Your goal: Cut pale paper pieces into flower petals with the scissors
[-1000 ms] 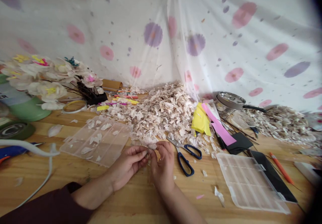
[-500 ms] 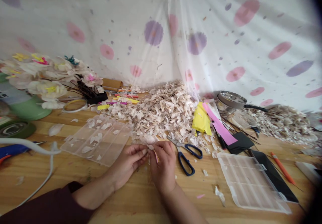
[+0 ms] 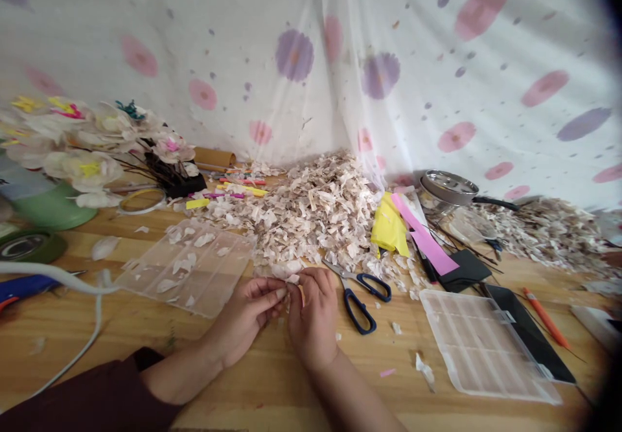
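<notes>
My left hand [image 3: 245, 315] and my right hand [image 3: 313, 318] meet over the wooden table [image 3: 272, 386], fingertips pinched together on a small pale petal-like flake [image 3: 292, 280]. Both sit at the near edge of a big heap of pale dried flakes [image 3: 311, 215]. Blue-handled scissors [image 3: 357, 293] lie just right of my right hand. A clear compartment tray [image 3: 189, 267] holding a few flakes lies just left of my left hand.
A second clear compartment box [image 3: 481, 348] lies at the right, beside a black flat case [image 3: 527, 335] and an orange pen [image 3: 544, 318]. Yellow [image 3: 389, 228] and pink paper [image 3: 422, 238], a metal pan [image 3: 449, 189], handmade flowers [image 3: 87, 153], a green tape roll [image 3: 29, 247], a white cable [image 3: 58, 283].
My hands stay together on the flake, fingers shifting only slightly. The view has tilted a little.
</notes>
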The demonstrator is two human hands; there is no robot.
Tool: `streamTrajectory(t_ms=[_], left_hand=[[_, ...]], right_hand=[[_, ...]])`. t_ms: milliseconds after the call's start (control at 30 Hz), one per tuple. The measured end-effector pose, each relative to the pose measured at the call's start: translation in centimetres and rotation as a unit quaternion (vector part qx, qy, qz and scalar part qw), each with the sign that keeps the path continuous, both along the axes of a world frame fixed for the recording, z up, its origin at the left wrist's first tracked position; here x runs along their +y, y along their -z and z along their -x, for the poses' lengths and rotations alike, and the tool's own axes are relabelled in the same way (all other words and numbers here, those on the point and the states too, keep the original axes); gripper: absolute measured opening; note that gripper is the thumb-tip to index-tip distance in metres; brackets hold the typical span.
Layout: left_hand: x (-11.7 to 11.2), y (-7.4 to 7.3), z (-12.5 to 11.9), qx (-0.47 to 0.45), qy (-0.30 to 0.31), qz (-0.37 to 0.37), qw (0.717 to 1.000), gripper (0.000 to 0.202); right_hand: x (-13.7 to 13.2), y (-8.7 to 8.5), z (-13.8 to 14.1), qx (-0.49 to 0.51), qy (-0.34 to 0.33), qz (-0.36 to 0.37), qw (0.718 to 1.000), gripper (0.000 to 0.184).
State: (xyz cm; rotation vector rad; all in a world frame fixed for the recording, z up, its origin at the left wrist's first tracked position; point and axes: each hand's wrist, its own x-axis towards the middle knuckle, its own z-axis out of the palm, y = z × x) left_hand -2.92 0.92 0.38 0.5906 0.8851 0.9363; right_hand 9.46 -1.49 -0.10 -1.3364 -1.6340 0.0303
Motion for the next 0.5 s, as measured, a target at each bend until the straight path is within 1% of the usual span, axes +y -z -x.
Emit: streamTrajectory(t_ms=[67, 133, 233, 300, 367, 433, 500], left_hand=[[0.2, 0.1, 0.0, -0.018, -0.013, 0.019, 1.0, 0.027], [0.7, 0.1, 0.2, -0.017, -0.034, 0.03, 0.999, 0.027], [1.3, -0.1, 0.5, 0.004, -0.057, 0.019, 0.998, 0.027], [1.6, -0.2, 0.7, 0.018, -0.069, -0.004, 0.997, 0.028], [1.8, -0.1, 0.9, 0.039, -0.077, -0.044, 0.995, 0.029], [1.9, 0.1, 1.0, 0.072, -0.075, -0.089, 0.991, 0.029], [1.9, 0.5, 1.1, 0.108, -0.065, -0.123, 0.984, 0.029]], right_hand=[[-0.1, 0.0, 0.2, -0.02, -0.008, -0.001, 1.0, 0.019], [-0.1, 0.0, 0.4, -0.039, -0.018, -0.006, 0.999, 0.019], [-0.2, -0.1, 0.2, -0.037, -0.019, -0.005, 0.999, 0.018], [0.0, -0.3, -0.2, -0.029, -0.014, 0.019, 0.999, 0.019], [0.3, -0.5, -0.6, -0.037, -0.014, 0.067, 0.997, 0.021], [0.5, -0.6, -0.8, -0.052, -0.025, 0.116, 0.992, 0.022], [0.6, -0.6, -0.9, -0.047, -0.032, 0.14, 0.988, 0.022]])
